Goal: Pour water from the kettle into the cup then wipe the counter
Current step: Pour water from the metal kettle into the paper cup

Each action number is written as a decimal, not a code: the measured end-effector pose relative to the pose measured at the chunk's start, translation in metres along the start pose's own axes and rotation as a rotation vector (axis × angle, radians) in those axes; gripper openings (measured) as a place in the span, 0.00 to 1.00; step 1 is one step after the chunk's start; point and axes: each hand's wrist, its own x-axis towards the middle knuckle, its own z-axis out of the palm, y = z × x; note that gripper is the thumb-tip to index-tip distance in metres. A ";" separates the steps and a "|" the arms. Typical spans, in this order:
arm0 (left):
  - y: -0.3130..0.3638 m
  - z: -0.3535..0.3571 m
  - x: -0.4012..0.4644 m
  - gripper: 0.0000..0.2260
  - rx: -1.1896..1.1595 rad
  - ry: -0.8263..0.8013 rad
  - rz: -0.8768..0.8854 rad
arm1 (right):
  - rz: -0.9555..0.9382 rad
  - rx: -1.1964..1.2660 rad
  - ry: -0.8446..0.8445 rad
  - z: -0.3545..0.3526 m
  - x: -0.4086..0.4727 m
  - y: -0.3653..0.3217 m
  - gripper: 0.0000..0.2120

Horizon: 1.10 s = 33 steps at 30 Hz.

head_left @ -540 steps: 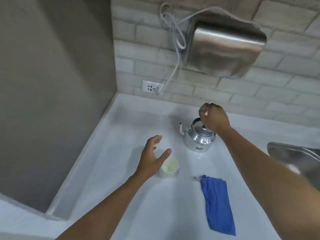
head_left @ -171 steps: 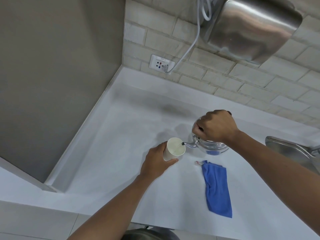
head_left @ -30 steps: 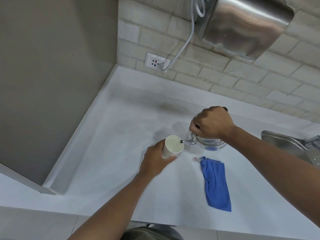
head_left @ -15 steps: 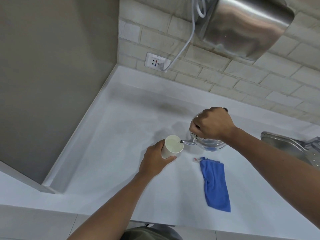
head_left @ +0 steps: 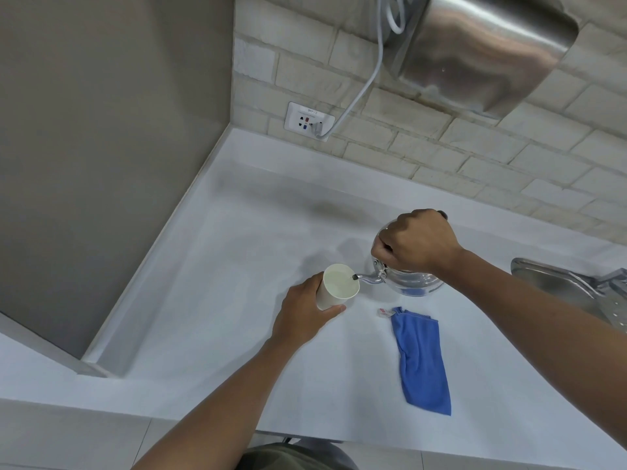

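I see the white counter [head_left: 210, 300] first, then the steel kettle [head_left: 412, 283], probably heavy with water and slick, so my right hand [head_left: 415, 240] clenches its top handle. My left hand [head_left: 302, 320] wraps the light, crushable paper cup [head_left: 337, 286] under the spout. The blue cloth [head_left: 420, 361] lies limp nearby, its tag unreadable.

The kettle [head_left: 412, 283] is small, round and of polished metal, tipped toward the left with its thin curved spout reaching over the rim of the cup [head_left: 337, 286]; its handle is hidden in the grip that holds it, and whether its base touches the counter [head_left: 210, 300] cannot be told. The cup is plain white, tilted, with pale liquid inside; the counter is white and smooth; a blue cloth [head_left: 420, 361] lies crumpled lengthwise on it, near the kettle.
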 end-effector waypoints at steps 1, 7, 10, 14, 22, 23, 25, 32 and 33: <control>0.000 0.000 0.000 0.32 -0.002 0.001 0.002 | 0.001 -0.004 0.003 0.000 0.000 0.000 0.17; -0.001 0.000 0.000 0.32 -0.007 0.007 0.008 | -0.006 -0.020 -0.005 -0.001 0.000 0.000 0.17; 0.000 0.000 0.000 0.32 -0.008 0.009 0.011 | -0.002 -0.028 -0.013 -0.001 0.000 0.000 0.18; 0.000 -0.001 0.000 0.32 -0.013 0.006 0.007 | -0.003 -0.045 -0.018 0.000 0.000 0.000 0.18; 0.002 -0.001 0.000 0.31 -0.018 0.008 0.003 | -0.020 -0.023 -0.001 -0.001 0.001 -0.001 0.17; 0.002 -0.002 0.000 0.31 -0.019 0.007 0.002 | -0.020 -0.027 0.000 -0.001 0.001 -0.001 0.17; 0.002 -0.002 -0.001 0.31 -0.022 0.007 0.002 | -0.021 -0.038 -0.001 -0.002 0.002 -0.002 0.17; 0.003 -0.002 -0.001 0.31 -0.026 -0.001 -0.006 | -0.009 -0.030 0.008 -0.004 0.001 -0.002 0.17; 0.003 -0.002 -0.001 0.31 -0.025 -0.001 -0.004 | -0.009 -0.028 0.005 -0.004 0.001 -0.002 0.17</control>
